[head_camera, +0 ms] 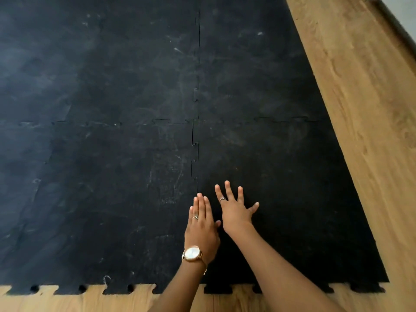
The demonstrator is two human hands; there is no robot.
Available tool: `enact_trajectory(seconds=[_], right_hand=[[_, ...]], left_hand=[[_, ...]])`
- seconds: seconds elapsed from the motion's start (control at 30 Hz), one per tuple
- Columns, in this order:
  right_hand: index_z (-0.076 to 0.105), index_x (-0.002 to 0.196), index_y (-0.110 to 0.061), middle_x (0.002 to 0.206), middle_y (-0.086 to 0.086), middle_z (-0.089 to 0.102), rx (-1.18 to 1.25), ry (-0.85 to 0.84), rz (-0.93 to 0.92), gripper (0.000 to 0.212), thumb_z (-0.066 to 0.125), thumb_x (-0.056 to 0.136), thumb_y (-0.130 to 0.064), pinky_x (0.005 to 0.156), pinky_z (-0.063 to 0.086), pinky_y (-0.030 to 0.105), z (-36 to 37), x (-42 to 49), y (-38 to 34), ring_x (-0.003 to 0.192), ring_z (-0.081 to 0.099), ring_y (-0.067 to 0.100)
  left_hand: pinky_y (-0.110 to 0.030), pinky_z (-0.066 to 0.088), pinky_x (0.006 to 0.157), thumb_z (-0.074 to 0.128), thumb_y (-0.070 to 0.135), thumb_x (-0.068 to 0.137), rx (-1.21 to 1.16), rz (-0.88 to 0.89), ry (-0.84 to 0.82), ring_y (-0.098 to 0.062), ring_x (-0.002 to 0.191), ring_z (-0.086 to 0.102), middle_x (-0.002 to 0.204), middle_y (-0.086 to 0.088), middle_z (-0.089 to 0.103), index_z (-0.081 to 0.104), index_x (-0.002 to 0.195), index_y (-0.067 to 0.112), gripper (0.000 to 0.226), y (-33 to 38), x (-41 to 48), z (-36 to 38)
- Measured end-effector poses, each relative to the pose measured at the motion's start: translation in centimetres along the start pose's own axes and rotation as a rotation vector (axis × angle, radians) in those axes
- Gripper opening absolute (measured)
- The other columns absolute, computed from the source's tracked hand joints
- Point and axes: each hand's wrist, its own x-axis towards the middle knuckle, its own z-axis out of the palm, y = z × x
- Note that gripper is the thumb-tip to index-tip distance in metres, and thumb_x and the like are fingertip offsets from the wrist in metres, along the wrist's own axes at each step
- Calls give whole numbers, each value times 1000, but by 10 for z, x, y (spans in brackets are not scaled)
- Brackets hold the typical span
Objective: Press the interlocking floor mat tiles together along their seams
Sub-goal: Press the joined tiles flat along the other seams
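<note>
Black interlocking floor mat tiles [112, 176] cover most of the floor. A vertical toothed seam [195, 152] runs up the middle and a horizontal seam [135, 122] crosses it. My left hand [202, 226] lies flat, fingers together, on the lower part of the vertical seam; it wears a watch and a ring. My right hand [235, 210] rests palm down with fingers spread on the near right tile [292, 199], just right of the seam. Neither hand holds anything. The seam under my left hand is hidden.
Wooden floor [369, 109] lies to the right of the mat and along its near toothed edge [90, 289]. A dark baseboard [396, 23] runs along the far right corner.
</note>
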Motion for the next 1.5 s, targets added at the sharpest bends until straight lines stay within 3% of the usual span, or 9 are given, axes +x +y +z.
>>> enact_trajectory(seconds=[0.13,0.33,0.53,0.63,0.93,1.0,1.1,1.3,1.5], right_hand=[[-22,147,-40,158,-3,-30,-98,78,-24,104,64,90,-24,105,-10,74,7,7,2,147,-19,34],[-10,153,-34,162,-2,-21,34,125,-87,101,65,89,-8,117,4,61,4,0,10,149,-15,32],[-9,152,-36,162,-3,-21,72,122,-29,99,63,91,-8,116,9,64,34,-25,29,148,-16,32],[-13,152,-36,161,-1,-24,44,133,-30,102,64,91,-9,115,9,64,39,-25,30,147,-17,34],[-16,151,-37,160,-2,-26,-13,92,-44,102,64,92,-14,115,13,62,34,-27,30,148,-17,34],[-2,154,-32,164,-1,-13,0,98,-85,87,59,95,-18,114,22,60,25,-27,33,150,-4,34],[33,150,-22,160,2,28,-27,325,-168,54,52,99,-23,107,38,46,0,-17,44,140,37,29],[-3,155,-20,164,4,-12,-27,316,-58,67,33,103,-42,120,4,56,-45,47,57,149,-12,30],[-18,151,-28,161,-2,-23,-28,352,-40,64,21,103,-46,117,-6,55,-37,74,61,148,-18,29]], left_hand=[[-33,-18,116,29,33,99,-18,-13,105,-24,143,-26,156,-10,-23,-15,147,7,70,1,0,16],[-33,-10,119,30,30,99,5,-2,162,-23,146,-16,159,-13,-9,0,152,3,66,-1,1,24],[-41,15,121,18,37,101,25,-24,162,-32,143,26,153,-20,28,37,143,-3,61,10,-54,46],[-38,5,118,21,33,100,33,-51,152,-34,141,31,153,-18,24,32,144,-2,58,13,-62,51],[-40,3,118,8,60,94,107,-48,53,-36,143,26,153,-23,29,35,144,-4,85,16,-63,43],[-38,5,119,11,54,97,44,-27,116,-35,142,30,151,-21,35,39,143,-2,78,16,-56,37],[-39,10,121,17,47,99,-13,9,247,-31,145,22,154,-18,32,34,146,0,68,14,-10,15],[-40,-3,122,19,48,101,116,45,224,-26,149,-10,161,-16,-6,-2,152,2,72,12,143,-29],[-41,-3,122,9,56,96,235,37,242,-25,149,-9,162,-14,-7,-4,153,5,78,7,165,-17]])
